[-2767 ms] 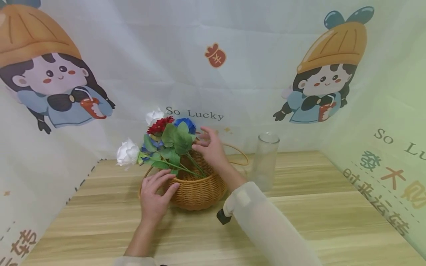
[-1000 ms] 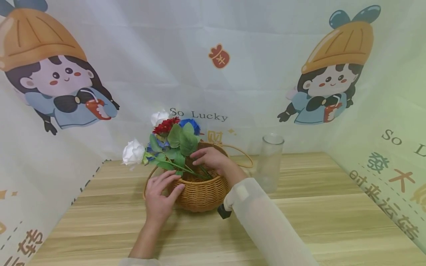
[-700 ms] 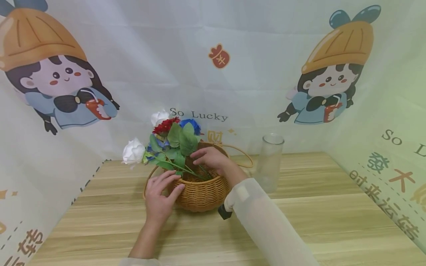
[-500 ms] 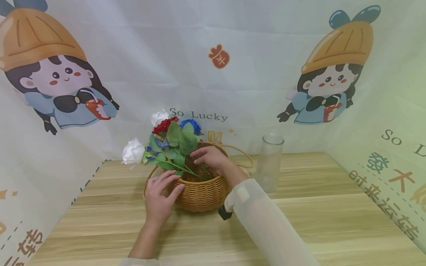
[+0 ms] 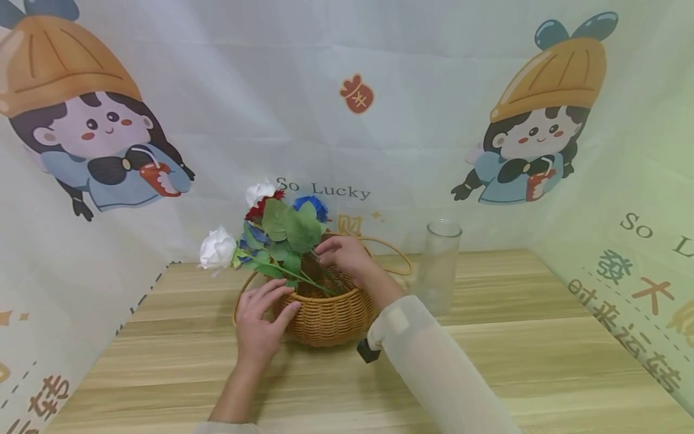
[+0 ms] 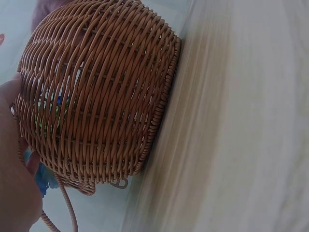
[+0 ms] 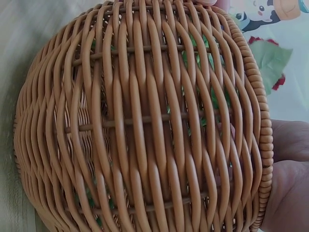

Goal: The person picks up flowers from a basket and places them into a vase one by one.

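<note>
In the head view a round wicker basket (image 5: 331,322) holds artificial flowers: white roses (image 5: 218,248), a red flower (image 5: 260,208) partly behind broad green leaves (image 5: 300,229), and blue blooms (image 5: 312,207). My left hand (image 5: 261,322) holds the basket's left front rim, its thumb against the wicker outside in the left wrist view. Reaching over the basket's right side, my right hand (image 5: 349,259) pinches a green stem below the broad leaves; its fingertips are partly hidden. The right wrist view is mostly basket weave (image 7: 145,121), with a leaf (image 7: 270,60) and red petals beyond the rim.
A tall clear glass vase (image 5: 438,271) stands right of the basket on the wood-grain table (image 5: 515,361). Thin looped handles (image 5: 390,247) stick out at the basket's sides. Printed cloth walls (image 5: 406,90) enclose the table's back and sides.
Compared with 2.8 s ago, my right hand has come down to the stems. Over the last half second, the broad leaves have turned left and cover more of the red flower. The left hand stays put.
</note>
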Available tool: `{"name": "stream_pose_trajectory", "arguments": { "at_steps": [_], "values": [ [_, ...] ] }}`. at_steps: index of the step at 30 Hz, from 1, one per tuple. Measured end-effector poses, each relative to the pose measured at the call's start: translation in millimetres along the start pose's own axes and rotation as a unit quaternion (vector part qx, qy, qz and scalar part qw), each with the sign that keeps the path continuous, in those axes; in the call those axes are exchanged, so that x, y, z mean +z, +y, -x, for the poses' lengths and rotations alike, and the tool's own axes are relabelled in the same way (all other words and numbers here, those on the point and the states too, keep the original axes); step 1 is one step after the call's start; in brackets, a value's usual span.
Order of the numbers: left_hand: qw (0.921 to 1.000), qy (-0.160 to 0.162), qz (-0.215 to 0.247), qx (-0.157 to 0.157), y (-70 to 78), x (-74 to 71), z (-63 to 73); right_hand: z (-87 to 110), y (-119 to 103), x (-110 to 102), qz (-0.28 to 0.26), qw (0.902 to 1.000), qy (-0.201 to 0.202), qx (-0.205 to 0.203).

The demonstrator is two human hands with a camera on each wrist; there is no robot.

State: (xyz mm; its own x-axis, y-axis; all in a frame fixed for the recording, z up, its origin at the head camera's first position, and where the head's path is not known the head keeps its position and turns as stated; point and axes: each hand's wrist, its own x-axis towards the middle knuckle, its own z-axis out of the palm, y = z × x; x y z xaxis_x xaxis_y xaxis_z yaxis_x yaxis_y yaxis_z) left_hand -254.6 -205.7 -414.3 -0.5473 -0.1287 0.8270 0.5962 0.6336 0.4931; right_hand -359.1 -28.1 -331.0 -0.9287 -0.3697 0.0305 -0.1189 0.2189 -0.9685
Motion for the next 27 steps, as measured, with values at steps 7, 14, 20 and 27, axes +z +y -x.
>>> {"name": "stream_pose_trajectory", "arguments": {
  "at_steps": [7, 14, 20, 27],
  "values": [
    [1.0, -0.005, 0.002, -0.003, -1.0, 0.0, -0.2, -0.1, 0.5, -1.2, -0.011, 0.9999, 0.003, 0.0],
    [1.0, 0.002, 0.002, 0.004, -3.4, 1.0, -0.2, 0.4, -0.4, -0.4, -0.015, 0.9995, 0.012, -0.025],
    [0.9999, 0.008, 0.003, 0.01, -3.7, 2.0, 0.4, 3.1, -2.7, -0.3, -0.051, 0.9971, 0.017, -0.053],
    [0.9999, 0.008, 0.008, 0.005, -3.0, 0.4, 0.6, 6.8, -5.5, 2.1, -0.084, 0.9907, 0.052, -0.093]
  ]
}}
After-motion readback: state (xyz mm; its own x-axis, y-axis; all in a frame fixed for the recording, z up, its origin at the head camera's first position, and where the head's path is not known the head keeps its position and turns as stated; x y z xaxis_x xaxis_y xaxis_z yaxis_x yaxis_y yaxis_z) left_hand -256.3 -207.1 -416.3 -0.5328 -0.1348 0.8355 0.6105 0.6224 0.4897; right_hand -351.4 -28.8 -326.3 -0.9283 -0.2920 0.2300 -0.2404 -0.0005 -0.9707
